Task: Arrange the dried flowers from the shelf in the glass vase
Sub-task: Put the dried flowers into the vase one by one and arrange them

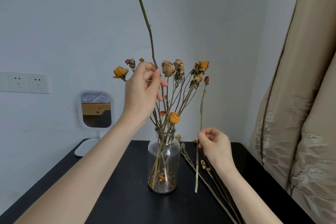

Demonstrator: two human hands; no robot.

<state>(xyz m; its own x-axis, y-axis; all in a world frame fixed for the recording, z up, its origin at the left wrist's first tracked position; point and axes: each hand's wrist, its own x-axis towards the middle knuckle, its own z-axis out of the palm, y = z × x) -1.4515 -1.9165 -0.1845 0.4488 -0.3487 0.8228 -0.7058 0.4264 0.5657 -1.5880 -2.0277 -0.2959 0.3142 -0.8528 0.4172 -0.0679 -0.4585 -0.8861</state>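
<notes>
A clear glass vase [164,160] stands on the black table [116,196] and holds several dried roses with orange and pale heads. My left hand [143,89] pinches the stem of a very tall dried rose [143,16], whose head reaches the top edge of the view and whose lower stem runs down into the vase. To the right of the vase, my right hand [214,145] pinches a thin upright stem [201,111] with a small orange bud on top; its lower end hangs just above the table.
More dried stems [212,187] lie on the table right of the vase. A small white mirror [96,109] stands at the back left, below a wall socket plate [24,82]. A beige curtain [298,114] hangs along the right side.
</notes>
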